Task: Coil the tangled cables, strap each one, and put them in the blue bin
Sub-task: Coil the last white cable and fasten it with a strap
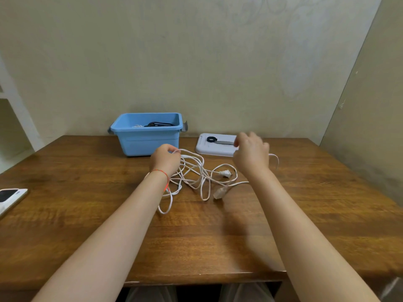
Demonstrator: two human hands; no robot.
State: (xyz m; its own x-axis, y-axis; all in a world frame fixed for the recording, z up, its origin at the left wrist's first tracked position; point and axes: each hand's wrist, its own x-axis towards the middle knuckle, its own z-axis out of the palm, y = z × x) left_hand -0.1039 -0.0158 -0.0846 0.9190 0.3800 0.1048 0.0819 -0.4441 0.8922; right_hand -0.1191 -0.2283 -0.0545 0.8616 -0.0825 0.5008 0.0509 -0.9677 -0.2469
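Cable (196,171), white and tangled, lies mid-table near the blue bin (148,138); left hand (166,159) pinches its loops, right hand (250,153) grips a strand, fingers curled.

Both forearms are bare, with no sleeves showing. A thin red string bracelet (162,172) circles the left wrist, one loose strand trailing down along the wrist's inner side
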